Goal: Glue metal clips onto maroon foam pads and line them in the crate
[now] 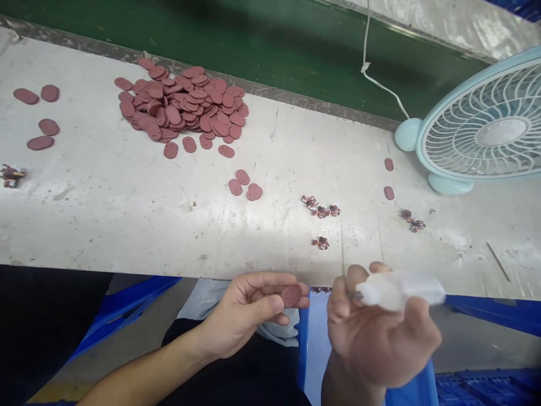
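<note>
Between the thumb and fingers of my left hand (253, 304) is a flat reddish-brown oval disc (291, 295), held near the table's front edge. My right hand (376, 338), palm turned up, grips a translucent white squeeze bottle (406, 290). Its narrow nozzle points left, toward the disc but apart from it; something small and dark at the tip is too blurred to tell. Beyond my hands, small dark figure-like pieces (321, 212) lie on the table, with one more piece (321, 243) closer in. Three similar ovals (243, 185) rest together to the left.
A big heap of ovals (186, 107) lies at the back of the white table (127, 214). Loose ovals (49, 93) and a small dark piece (12, 176) are at far left. A light-blue fan (502, 132) stands at right. Below my hands is a blue-edged bin (303, 344).
</note>
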Available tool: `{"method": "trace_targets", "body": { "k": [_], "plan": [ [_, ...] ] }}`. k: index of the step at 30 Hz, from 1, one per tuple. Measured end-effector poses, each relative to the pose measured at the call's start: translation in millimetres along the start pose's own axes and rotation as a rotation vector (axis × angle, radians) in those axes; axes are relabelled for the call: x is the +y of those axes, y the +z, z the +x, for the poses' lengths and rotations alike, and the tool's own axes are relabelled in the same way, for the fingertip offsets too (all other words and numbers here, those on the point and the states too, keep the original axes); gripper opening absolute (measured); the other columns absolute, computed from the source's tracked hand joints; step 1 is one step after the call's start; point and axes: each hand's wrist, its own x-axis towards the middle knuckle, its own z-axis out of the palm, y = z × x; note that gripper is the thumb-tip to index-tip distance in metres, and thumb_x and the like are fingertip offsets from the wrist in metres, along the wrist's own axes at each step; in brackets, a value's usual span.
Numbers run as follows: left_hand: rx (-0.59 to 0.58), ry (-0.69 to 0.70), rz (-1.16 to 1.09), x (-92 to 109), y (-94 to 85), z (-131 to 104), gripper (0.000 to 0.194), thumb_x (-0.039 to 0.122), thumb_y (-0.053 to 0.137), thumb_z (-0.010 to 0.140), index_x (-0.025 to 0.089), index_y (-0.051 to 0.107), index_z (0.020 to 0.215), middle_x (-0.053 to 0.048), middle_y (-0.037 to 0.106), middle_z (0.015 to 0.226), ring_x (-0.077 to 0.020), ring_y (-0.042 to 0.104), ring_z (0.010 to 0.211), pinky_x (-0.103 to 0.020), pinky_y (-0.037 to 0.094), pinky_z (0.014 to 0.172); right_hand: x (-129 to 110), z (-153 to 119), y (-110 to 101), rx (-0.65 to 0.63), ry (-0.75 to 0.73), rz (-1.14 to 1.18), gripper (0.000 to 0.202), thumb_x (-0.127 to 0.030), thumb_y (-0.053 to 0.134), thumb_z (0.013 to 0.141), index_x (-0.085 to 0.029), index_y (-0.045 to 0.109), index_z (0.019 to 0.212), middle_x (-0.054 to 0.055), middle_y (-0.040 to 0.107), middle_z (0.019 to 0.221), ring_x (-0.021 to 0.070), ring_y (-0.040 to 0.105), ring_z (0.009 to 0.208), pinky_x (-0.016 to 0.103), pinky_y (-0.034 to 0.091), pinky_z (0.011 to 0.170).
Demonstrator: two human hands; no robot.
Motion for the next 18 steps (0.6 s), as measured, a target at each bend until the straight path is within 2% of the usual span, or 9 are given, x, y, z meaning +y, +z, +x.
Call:
{"method": "trace_targets", "body": {
  "k": [4,6,7,9,10,11,12,15,18],
  "plan": [
    [-0.028,-0.015,-0.036,1.5,-1.0,-1.6,0.025,0.019,0.065,0.094,0.022,0.074,0.117,-0.01,0.077,0.121,-0.0213,0.073,0.11,-0.016,0.059,0.076,-13.5,45.1,-49.4,-0.054,0.41,0.806,0.034,-0.026,0.065,0.085,-0.019,0.055,0.117,-0.002,0.057,0.072,0.0116,0.064,0.061,0.017,0.058,0.046],
    [-0.03,-0.019,-0.049,2.8,-1.4,-2.1,0.026,0.019,0.064,0.094,0.022,0.074,0.118,-0.01,0.077,0.121,-0.0213,0.073,0.11,-0.016,0.059,0.077,-15.5,66.5,-74.5,-0.069,0.694,1.229,0.031,-0.008,0.062,0.081,-0.021,0.057,0.109,-0.006,0.051,0.063,0.0111,0.058,0.053,0.016,0.053,0.036],
    [-0.028,-0.02,-0.049,3.6,-1.6,-2.1,0.026,0.018,0.064,0.095,0.021,0.074,0.118,-0.01,0.077,0.12,-0.0214,0.073,0.11,-0.016,0.059,0.076,-16.0,74.1,-83.9,-0.058,0.77,1.448,0.033,-0.002,0.06,0.08,-0.021,0.059,0.106,-0.006,0.05,0.061,0.0109,0.057,0.051,0.016,0.051,0.033],
    [-0.022,-0.02,-0.046,5.0,-2.0,-2.2,0.026,0.017,0.063,0.095,0.021,0.074,0.118,-0.01,0.077,0.12,-0.0213,0.073,0.11,-0.016,0.059,0.076,-17.2,80.4,-94.2,-0.065,0.788,1.774,0.038,0.003,0.058,0.081,-0.023,0.061,0.109,-0.006,0.051,0.064,0.0102,0.056,0.052,0.015,0.051,0.032],
    [-0.018,-0.02,-0.045,5.6,-2.4,-2.2,0.026,0.017,0.063,0.095,0.021,0.074,0.118,-0.01,0.077,0.121,-0.0213,0.073,0.11,-0.016,0.059,0.076,-17.8,78.9,-94.9,-0.11,0.751,1.798,0.04,0.002,0.059,0.082,-0.024,0.06,0.113,-0.005,0.051,0.068,0.0098,0.057,0.053,0.014,0.051,0.032],
    [-0.013,-0.02,-0.044,6.0,-3.0,-2.4,0.026,0.016,0.063,0.095,0.02,0.074,0.118,-0.01,0.077,0.121,-0.0213,0.073,0.109,-0.016,0.059,0.076,-18.1,74.8,-93.0,-0.174,0.685,1.682,0.041,0.0,0.06,0.084,-0.024,0.058,0.117,-0.005,0.05,0.07,0.0087,0.056,0.054,0.011,0.05,0.031],
    [-0.003,-0.022,-0.044,6.2,-3.7,-2.6,0.026,0.016,0.063,0.094,0.02,0.074,0.118,-0.01,0.077,0.122,-0.0213,0.073,0.11,-0.016,0.059,0.076,-17.8,68.6,-89.0,-0.221,0.573,1.395,0.038,-0.005,0.061,0.087,-0.024,0.056,0.12,-0.005,0.049,0.071,0.0071,0.055,0.053,0.009,0.046,0.03],
    [0.039,-0.033,-0.052,6.7,-6.5,-3.9,0.027,0.016,0.063,0.094,0.02,0.074,0.118,-0.011,0.076,0.123,-0.0217,0.073,0.11,-0.016,0.059,0.075,-11.7,45.7,-69.6,-0.177,0.087,0.208,0.022,-0.021,0.058,0.095,-0.022,0.061,0.117,-0.004,0.05,0.075,0.0055,0.051,0.052,0.008,0.046,0.034],
    [0.064,-0.035,-0.062,7.7,-8.4,-5.5,0.026,0.017,0.064,0.094,0.02,0.074,0.118,-0.011,0.076,0.123,-0.0216,0.074,0.108,-0.015,0.059,0.072,-1.4,33.8,-50.2,-0.097,-0.19,-0.598,0.025,-0.018,0.059,0.095,-0.026,0.07,0.116,0.005,0.061,0.104,0.014,0.063,0.082,0.025,0.063,0.065]
  ]
}}
